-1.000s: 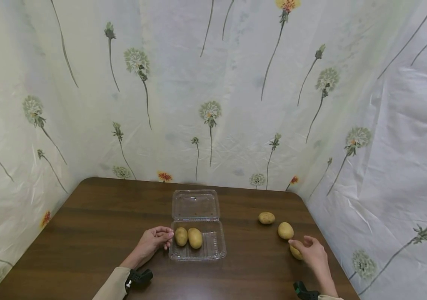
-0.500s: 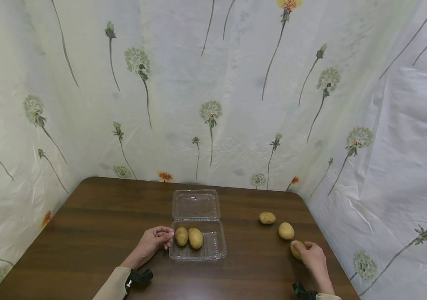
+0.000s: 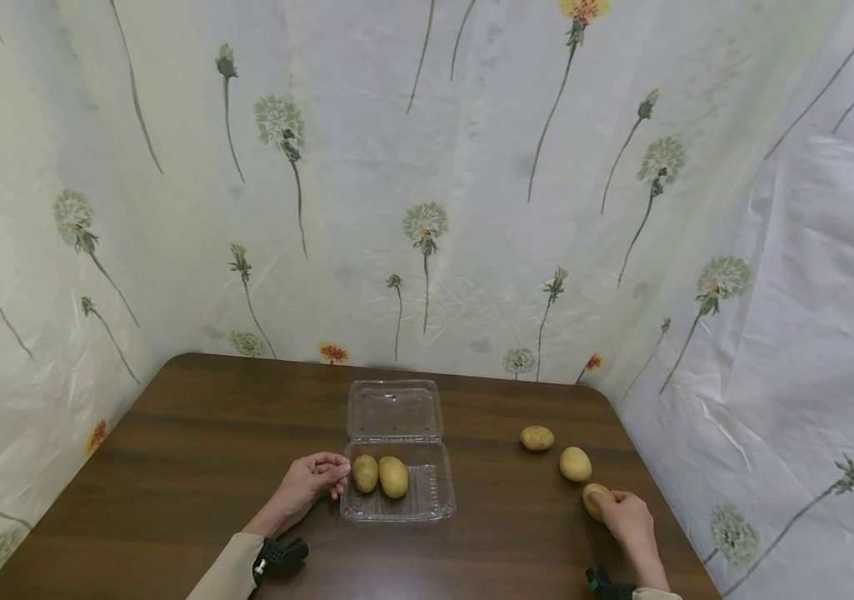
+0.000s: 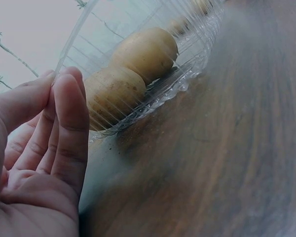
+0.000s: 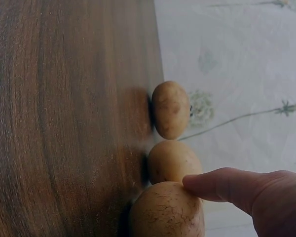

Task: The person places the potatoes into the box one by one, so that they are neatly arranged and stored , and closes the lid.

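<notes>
My left hand pinches the left rim of a clear plastic clamshell container between thumb and forefinger. Its lid lies folded back behind the base. Two potatoes sit side by side in the left part of the base: a browner potato and a yellower potato. Over at the right, my right hand grips the nearest potato of a row of three, its thumb on top in the right wrist view. Beyond it lie the middle potato and the far potato.
Everything stands on a dark brown wooden table with rounded far corners. A pale curtain printed with dandelions hangs close behind the table and along both sides. Dark camera mounts are strapped at the wrists.
My right hand has closed its fingers round the nearest potato on the right, which has shifted slightly. The left hand keeps its pinch on the container rim, and the container stays put.
</notes>
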Demonstrator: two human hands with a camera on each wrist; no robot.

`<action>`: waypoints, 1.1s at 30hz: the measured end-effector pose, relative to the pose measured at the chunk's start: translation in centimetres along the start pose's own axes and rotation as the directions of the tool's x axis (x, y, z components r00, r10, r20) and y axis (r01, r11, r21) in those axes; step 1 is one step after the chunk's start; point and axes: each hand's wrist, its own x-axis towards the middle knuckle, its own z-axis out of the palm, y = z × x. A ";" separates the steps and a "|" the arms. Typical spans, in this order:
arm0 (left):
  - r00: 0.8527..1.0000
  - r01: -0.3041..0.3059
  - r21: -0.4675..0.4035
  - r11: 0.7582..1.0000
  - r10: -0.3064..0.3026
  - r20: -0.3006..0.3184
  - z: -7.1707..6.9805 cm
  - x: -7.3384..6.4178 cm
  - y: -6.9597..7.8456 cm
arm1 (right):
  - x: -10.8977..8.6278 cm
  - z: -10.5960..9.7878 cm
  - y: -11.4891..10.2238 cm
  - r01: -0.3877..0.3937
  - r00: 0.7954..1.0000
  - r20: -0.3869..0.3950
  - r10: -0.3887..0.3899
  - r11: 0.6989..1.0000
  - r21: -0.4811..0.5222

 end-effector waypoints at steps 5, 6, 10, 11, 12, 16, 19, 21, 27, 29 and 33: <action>1.000 -0.003 -0.004 1.000 0.003 0.001 0.0 0.0 0.0 | 0.0 0.0 0.1 -0.031 0.999 0.009 0.031 0.999 0.010; 1.000 -0.004 -0.005 1.000 0.004 0.006 0.0 0.0 0.0 | 0.0 0.0 0.1 -0.036 0.999 0.004 0.036 0.999 0.010; 1.000 -0.002 -0.011 1.000 0.002 0.009 0.0 0.1 -0.1 | 0.1 0.1 0.3 -0.063 0.998 -0.009 0.063 0.998 0.015; 1.000 -0.001 -0.013 1.000 0.001 0.009 0.0 0.1 -0.1 | 0.0 0.1 0.3 -0.066 0.998 -0.014 0.066 0.998 0.015; 1.000 -0.001 -0.013 1.000 0.001 0.009 0.0 0.1 -0.1 | 0.0 0.1 0.4 -0.067 0.998 -0.018 0.068 0.998 0.013; 1.000 0.001 -0.011 1.000 -0.001 0.006 0.0 0.0 0.0 | 0.0 0.3 0.2 -0.067 0.997 -0.030 0.067 0.998 0.009; 1.000 0.000 -0.007 1.000 0.000 0.002 0.0 -0.1 0.1 | 0.0 0.2 -0.1 -0.050 0.998 -0.030 0.050 0.999 0.002; 1.000 -0.004 -0.008 1.000 0.004 0.002 0.0 -0.1 0.1 | 0.0 0.1 -0.3 -0.042 0.999 -0.022 0.042 0.999 -0.002; 1.000 0.002 -0.009 1.000 -0.002 0.011 -0.1 0.0 0.0 | -0.1 -0.3 -0.5 -0.052 0.998 0.030 0.053 0.998 -0.032; 1.000 0.004 -0.008 1.000 -0.004 0.011 -0.1 0.0 -0.1 | -0.1 -0.3 -0.5 -0.055 0.998 0.037 0.057 0.998 -0.034; 1.000 0.006 -0.006 1.000 -0.006 0.001 -0.1 0.0 0.0 | -0.2 -0.1 -0.6 -0.063 0.998 0.020 0.064 0.998 -0.024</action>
